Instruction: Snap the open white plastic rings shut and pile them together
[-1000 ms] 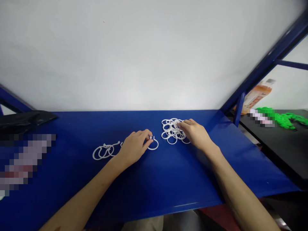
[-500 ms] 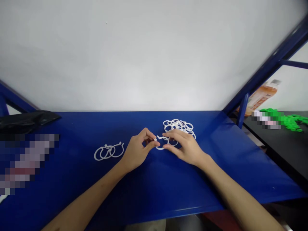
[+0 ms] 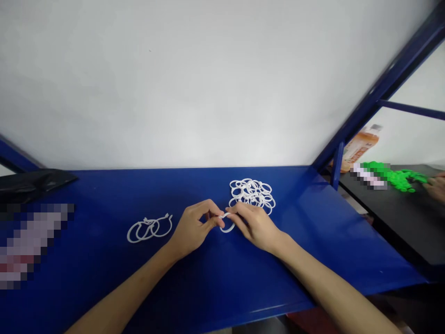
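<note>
A white plastic ring [image 3: 228,229] with a split in its loop is held up between both hands over the blue table. My left hand [image 3: 193,229] pinches one end of it between thumb and fingertips. At the other end my right hand [image 3: 256,226] is closed, its fingers covering part of the loop. The two ends of the ring meet or nearly meet between the fingertips; whether they are joined I cannot tell. Just behind my right hand lies a heap of similar white rings [image 3: 251,189]. Several open rings [image 3: 149,230] overlap on the table left of my left hand.
The blue table [image 3: 215,287] backs onto a pale wall, with a blue frame bar [image 3: 365,97] at right. A black plastic bag [image 3: 38,183] lies at far left. Green pieces [image 3: 403,180], a bottle [image 3: 359,147] and another person's hand [image 3: 437,188] are at the right.
The gap between the ring's ends has narrowed as my right hand moved toward my left. The view has shifted slightly, and another person's hand now shows at the right edge.
</note>
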`<state>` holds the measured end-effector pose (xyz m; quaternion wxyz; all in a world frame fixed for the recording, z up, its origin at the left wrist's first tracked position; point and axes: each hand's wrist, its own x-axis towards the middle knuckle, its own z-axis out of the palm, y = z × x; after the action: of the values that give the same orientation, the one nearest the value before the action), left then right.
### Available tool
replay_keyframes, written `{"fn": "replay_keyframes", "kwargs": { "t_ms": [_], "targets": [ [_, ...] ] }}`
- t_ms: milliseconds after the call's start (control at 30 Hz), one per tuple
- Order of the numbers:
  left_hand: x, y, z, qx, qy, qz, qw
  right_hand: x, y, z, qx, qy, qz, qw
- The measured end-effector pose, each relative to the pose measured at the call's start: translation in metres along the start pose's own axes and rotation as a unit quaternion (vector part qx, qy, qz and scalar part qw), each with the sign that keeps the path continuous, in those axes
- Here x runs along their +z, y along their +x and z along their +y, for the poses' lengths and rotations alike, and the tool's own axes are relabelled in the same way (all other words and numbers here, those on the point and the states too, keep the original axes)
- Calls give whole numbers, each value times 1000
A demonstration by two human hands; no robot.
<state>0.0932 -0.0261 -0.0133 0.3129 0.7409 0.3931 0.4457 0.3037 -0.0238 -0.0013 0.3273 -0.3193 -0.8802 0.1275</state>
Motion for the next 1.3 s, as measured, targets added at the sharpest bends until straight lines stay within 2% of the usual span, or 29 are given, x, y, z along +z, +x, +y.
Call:
{"fn": "replay_keyframes", "kwargs": {
  "t_ms": [100,267,567,667,733,800,833,900,933,967,1033,1100,1167,1233,1300],
  "targets": [
    [2,-2,-2,41,-1,5,999,-2,1,1,-15,-4,-16,1000],
    [4,-2,-3,62,19,-6,998,-2,1,2,-21,-5,-27,999],
    [4,-5,-3,54,4,-28,998,-2,0,-1,-63,-64,-33,995],
    [2,-3,-5,35,49,-35,998,1,-1,0,-52,-94,-26,994],
    [0,0,-5,13,144,-38,989,0,-1,5,-6,-130,-22,991],
    [-3,3,-3,-19,288,-25,957,-7,0,14,92,-197,-8,976],
    [-6,4,-1,-40,366,-14,930,-13,1,19,157,-239,1,958],
    [-12,6,3,-92,500,6,861,-28,3,29,293,-315,22,902],
    [-15,6,4,-118,546,10,829,-36,3,34,338,-336,19,879],
    [-18,6,5,-141,577,8,804,-42,3,39,363,-347,14,864],
    [-22,6,6,-172,601,-10,780,-51,2,46,388,-349,12,853],
    [-22,5,4,-184,595,-43,781,-54,1,51,392,-341,6,855],
    [-19,4,2,-168,579,-71,795,-52,-1,54,391,-333,-9,858],
    [-14,4,0,-124,549,-91,821,-48,-1,56,394,-328,-28,858],
    [-10,4,-1,-57,491,-126,860,-46,0,55,399,-327,-39,856]
  ]
}}
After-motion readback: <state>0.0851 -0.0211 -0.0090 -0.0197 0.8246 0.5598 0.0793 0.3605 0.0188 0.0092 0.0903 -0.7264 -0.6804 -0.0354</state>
